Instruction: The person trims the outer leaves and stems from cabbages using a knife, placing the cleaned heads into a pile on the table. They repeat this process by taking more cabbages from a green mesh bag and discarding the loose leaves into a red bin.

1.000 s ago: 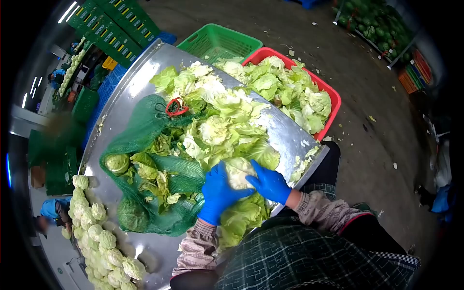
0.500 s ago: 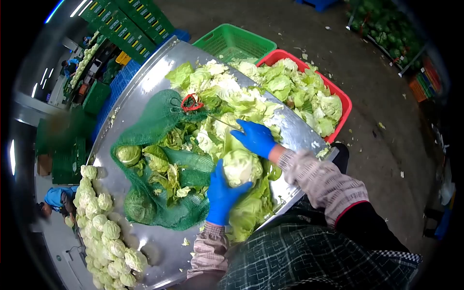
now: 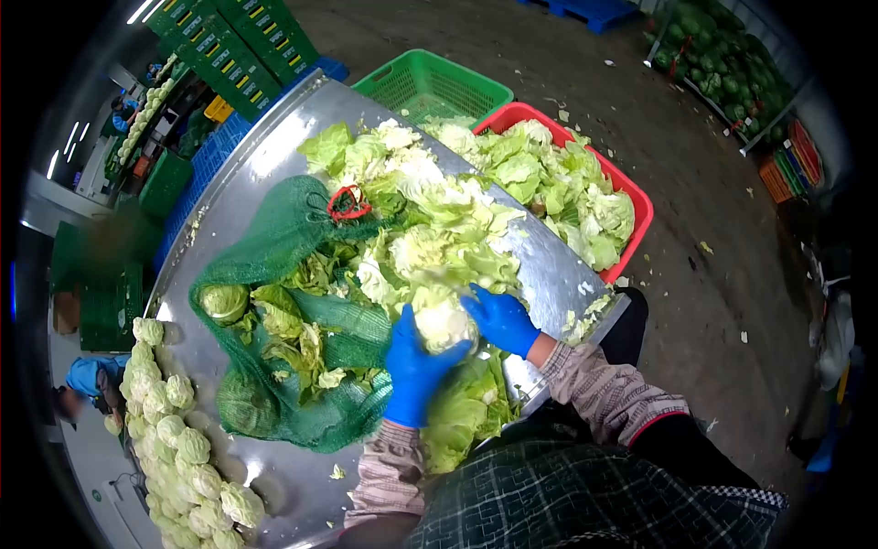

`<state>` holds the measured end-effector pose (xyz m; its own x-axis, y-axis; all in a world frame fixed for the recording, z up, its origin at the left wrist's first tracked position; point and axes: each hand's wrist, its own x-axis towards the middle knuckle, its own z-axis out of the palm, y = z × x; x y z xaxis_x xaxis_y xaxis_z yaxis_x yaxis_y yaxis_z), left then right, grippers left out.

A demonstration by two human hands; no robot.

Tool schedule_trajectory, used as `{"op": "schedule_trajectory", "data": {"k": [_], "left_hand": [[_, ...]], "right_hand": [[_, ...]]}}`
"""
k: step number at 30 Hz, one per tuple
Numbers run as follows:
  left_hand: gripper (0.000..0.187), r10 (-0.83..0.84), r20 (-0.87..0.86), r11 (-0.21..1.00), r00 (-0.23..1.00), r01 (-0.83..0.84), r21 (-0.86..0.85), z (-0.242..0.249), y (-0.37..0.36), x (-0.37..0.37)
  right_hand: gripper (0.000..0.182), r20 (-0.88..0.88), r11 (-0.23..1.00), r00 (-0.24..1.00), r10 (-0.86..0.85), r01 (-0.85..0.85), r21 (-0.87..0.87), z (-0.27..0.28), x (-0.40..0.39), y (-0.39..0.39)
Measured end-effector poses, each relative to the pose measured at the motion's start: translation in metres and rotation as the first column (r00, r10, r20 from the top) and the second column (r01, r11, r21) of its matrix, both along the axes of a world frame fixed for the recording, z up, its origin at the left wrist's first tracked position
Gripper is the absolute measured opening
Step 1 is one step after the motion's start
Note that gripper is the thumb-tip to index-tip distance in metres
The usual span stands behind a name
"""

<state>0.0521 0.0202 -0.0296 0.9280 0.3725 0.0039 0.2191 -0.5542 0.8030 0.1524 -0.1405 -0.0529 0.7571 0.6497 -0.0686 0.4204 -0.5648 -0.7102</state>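
My left hand (image 3: 413, 371), in a blue glove, cups a pale cabbage head (image 3: 439, 322) from the near-left side. On the cabbage's right, my right hand (image 3: 505, 322), also blue-gloved, is closed with its fingertips near the top of the head. The slim knife seen in it earlier is blurred or hidden now. Loose green leaves (image 3: 457, 416) lie under and in front of the cabbage. Left of my hands, a green mesh bag (image 3: 265, 240) with a red tie (image 3: 347, 203) is spread out, holding untrimmed cabbages (image 3: 245, 403) and leaves.
Trimmed cabbages (image 3: 174, 430) are piled along the left of the metal table (image 3: 274, 137). Beyond the table's far edge stand a red crate (image 3: 640, 206) full of leaves and a green crate (image 3: 430, 78). Stacked green crates (image 3: 229, 55) rise behind; another person (image 3: 96, 375) is at left.
My right hand has moved down and closer to the cabbage, and the knife blade no longer shows clearly. The cabbage has turned slightly in my left hand. The view has shifted a little.
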Motion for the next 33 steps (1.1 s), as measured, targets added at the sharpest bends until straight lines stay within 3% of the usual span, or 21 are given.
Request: {"op": "schedule_trajectory", "data": {"k": [1,3,4,7,9,11,12,14,16,18,19,21,22,23,25,26,27,29,31,33], "left_hand": [[0.102,0.009,0.007,1.0,1.0,-0.009,0.012,0.002,-0.001,0.0],[0.103,0.037,0.008,0.999,0.999,-0.037,0.029,0.005,-0.005,-0.007],[0.092,0.039,0.076,0.971,0.996,-0.02,-0.237,0.006,-0.004,-0.011],[0.085,0.083,0.038,0.709,0.996,-0.032,-0.704,0.005,0.008,-0.025],[0.072,0.212,-0.038,0.72,0.977,-0.182,-0.67,0.003,0.003,-0.024],[0.068,0.349,-0.121,0.652,0.929,-0.333,-0.681,0.01,-0.006,-0.017],[0.069,0.351,-0.105,0.621,0.931,-0.315,-0.717,0.001,-0.002,-0.019],[0.075,0.278,-0.02,0.713,0.961,-0.22,-0.666,-0.001,0.001,-0.024],[0.088,0.192,0.008,0.776,0.981,-0.147,-0.613,-0.006,0.002,-0.029],[0.095,0.072,0.047,0.948,0.996,-0.054,-0.312,-0.015,0.0,-0.031],[0.097,0.016,0.049,0.991,0.999,-0.009,-0.133,-0.007,-0.004,-0.029],[0.102,0.017,0.026,0.999,1.0,-0.016,-0.037,0.005,-0.011,-0.025],[0.105,0.014,0.013,1.0,1.0,-0.014,0.013,0.007,-0.013,-0.025],[0.107,-0.001,0.037,0.996,0.999,0.004,-0.093,0.003,-0.014,-0.023],[0.112,-0.031,0.084,0.954,0.996,0.054,-0.295,-0.001,-0.016,-0.02],[0.115,-0.051,0.065,0.986,0.997,0.061,-0.157,-0.001,-0.015,-0.022],[0.115,-0.048,0.072,0.987,0.996,0.058,-0.148,0.0,-0.015,-0.024],[0.116,-0.048,0.082,0.991,0.995,0.058,-0.119,0.001,-0.013,-0.03],[0.105,-0.067,0.078,0.998,0.995,0.068,-0.007,0.001,-0.004,-0.04],[0.099,-0.118,0.074,0.983,0.99,0.106,0.153,-0.007,0.008,-0.051]], "right_hand": [[0.037,0.043,0.992,0.995,-0.086,0.081,0.099,-0.016,0.006,0.001],[0.037,-0.153,0.975,0.975,-0.164,0.184,0.126,-0.016,0.017,0.004],[0.038,-0.16,0.975,0.972,-0.17,0.19,0.116,-0.013,0.017,0.004],[0.042,-0.134,0.978,0.973,-0.186,0.197,0.071,0.001,0.004,0.007],[0.039,-0.046,0.953,0.985,-0.164,0.171,0.25,0.012,-0.025,0.012],[0.034,-0.005,0.963,0.98,-0.199,0.196,0.186,0.001,-0.03,0.012],[0.033,0.008,0.958,0.975,-0.22,0.215,0.189,-0.017,-0.019,0.009],[0.032,-0.039,0.94,0.951,-0.308,0.311,0.139,-0.038,0.012,0.006],[0.032,0.024,0.936,0.939,-0.344,0.341,0.087,-0.05,0.052,0.01],[0.033,0.099,0.943,0.943,-0.319,0.326,-0.066,-0.039,0.081,0.011],[0.044,0.169,0.951,0.946,-0.276,0.294,-0.092,-0.019,0.083,0.011],[0.065,0.195,0.955,0.943,-0.271,0.238,0.176,0.028,0.051,0.009],[0.07,0.252,0.981,0.959,-0.128,0.085,0.173,0.032,0.027,0.007],[0.075,0.31,0.984,0.951,0.013,-0.066,0.163,0.032,0.006,0.004],[0.067,0.195,0.977,0.974,0.118,-0.149,0.154,0.026,-0.011,0.003],[0.061,-0.073,0.975,0.992,0.102,-0.086,0.205,0.014,-0.001,0.007],[0.047,-0.141,0.986,0.99,0.009,0.015,0.166,0.014,0.008,0.009],[0.039,-0.195,0.957,0.98,-0.04,0.094,0.275,-0.003,0.025,0.01],[0.037,-0.163,0.972,0.978,-0.131,0.159,0.176,-0.02,0.042,0.011],[0.044,-0.445,0.904,0.882,-0.154,0.307,0.297,-0.018,0.024,0.015]]}}
